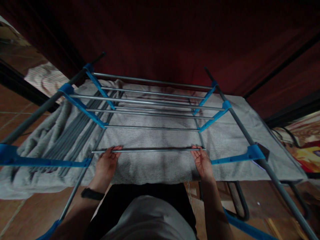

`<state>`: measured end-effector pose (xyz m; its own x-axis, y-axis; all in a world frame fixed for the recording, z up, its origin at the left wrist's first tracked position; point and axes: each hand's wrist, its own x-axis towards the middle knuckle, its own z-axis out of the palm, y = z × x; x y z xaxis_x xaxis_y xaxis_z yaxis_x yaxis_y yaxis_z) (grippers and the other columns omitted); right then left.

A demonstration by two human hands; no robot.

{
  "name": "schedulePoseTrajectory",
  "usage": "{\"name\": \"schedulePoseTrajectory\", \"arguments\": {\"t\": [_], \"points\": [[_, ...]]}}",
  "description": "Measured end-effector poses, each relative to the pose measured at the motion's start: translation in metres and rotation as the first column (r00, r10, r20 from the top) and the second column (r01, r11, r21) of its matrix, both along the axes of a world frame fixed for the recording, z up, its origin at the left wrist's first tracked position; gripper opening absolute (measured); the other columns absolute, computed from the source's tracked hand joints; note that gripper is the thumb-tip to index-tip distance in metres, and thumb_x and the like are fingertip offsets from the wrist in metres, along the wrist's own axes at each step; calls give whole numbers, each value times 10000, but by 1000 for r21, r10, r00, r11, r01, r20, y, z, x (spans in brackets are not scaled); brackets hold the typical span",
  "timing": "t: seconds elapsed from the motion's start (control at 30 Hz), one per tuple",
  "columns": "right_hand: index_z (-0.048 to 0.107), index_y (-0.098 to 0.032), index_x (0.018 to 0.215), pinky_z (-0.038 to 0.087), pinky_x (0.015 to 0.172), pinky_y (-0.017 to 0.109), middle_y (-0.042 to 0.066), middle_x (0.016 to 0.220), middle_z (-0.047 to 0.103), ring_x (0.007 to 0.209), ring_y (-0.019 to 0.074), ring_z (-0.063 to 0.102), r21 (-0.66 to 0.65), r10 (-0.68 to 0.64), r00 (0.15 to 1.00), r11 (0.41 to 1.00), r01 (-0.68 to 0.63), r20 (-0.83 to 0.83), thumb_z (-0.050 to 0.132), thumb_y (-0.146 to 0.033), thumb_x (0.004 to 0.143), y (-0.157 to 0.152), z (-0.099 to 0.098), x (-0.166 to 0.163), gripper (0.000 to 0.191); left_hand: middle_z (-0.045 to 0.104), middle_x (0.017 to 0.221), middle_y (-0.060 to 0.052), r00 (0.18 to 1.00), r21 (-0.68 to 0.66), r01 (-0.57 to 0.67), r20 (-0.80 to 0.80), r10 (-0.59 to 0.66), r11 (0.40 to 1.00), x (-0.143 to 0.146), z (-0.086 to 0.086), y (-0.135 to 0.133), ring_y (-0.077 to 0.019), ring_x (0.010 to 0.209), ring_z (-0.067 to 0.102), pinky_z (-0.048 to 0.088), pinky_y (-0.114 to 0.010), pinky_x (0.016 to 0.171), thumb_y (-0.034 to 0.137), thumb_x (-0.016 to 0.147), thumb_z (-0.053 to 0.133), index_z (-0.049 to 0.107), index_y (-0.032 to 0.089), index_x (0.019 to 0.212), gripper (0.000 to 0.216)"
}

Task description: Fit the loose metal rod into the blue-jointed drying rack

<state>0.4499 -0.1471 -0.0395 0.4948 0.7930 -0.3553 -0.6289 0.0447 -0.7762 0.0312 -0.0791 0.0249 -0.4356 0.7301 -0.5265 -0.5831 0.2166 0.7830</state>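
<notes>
A thin grey metal rod (155,150) lies level across my front, held near its two ends. My left hand (108,162) pinches it by the left end, and a dark band circles that wrist. Near the other end, the fingers of my right hand (201,161) close on the same rod. Around it stands a rack of grey tubes with blue plastic brackets. The left front bracket (50,162) and the right front bracket (231,158) have no rod between them. Farther back, several rods such as this crossbar (150,102) span the blue brackets.
The rack stands over a surface covered with a grey cloth (155,170). Several loose grey rods (72,140) lie on the cloth at left. A dark red curtain (160,40) hangs behind. Tiled floor (12,123) and striped fabric (46,78) show at left.
</notes>
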Motion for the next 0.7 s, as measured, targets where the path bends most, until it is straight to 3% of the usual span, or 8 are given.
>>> {"name": "schedulePoseTrajectory", "arguments": {"t": [0.27,0.53,0.7], "points": [[753,-259,943,549,1123,451,42,1044,835,1100,223,773,5,26,999,1000,-26,34,894,-371,768,-1,3,-1,250,767,770,-58,1000,-1,6,0,-6,1000,-1,-3,0,-151,798,768,624,-214,776,49,961,526,690,171,752,292],[736,-271,918,567,1102,459,35,1033,833,1077,226,774,-3,28,999,1000,-28,19,866,-295,767,6,6,-7,201,773,759,-54,1000,0,-3,19,3,1000,-3,-6,1,-147,794,769,635,-237,778,41,980,483,689,155,752,328],[756,-272,987,549,1136,455,34,1073,830,1116,222,766,20,46,999,999,-47,7,847,-256,788,8,7,-19,220,787,810,-78,1000,19,21,16,-22,1000,-6,-9,-1,-168,814,773,629,-269,815,73,963,563,706,152,749,269]]}}
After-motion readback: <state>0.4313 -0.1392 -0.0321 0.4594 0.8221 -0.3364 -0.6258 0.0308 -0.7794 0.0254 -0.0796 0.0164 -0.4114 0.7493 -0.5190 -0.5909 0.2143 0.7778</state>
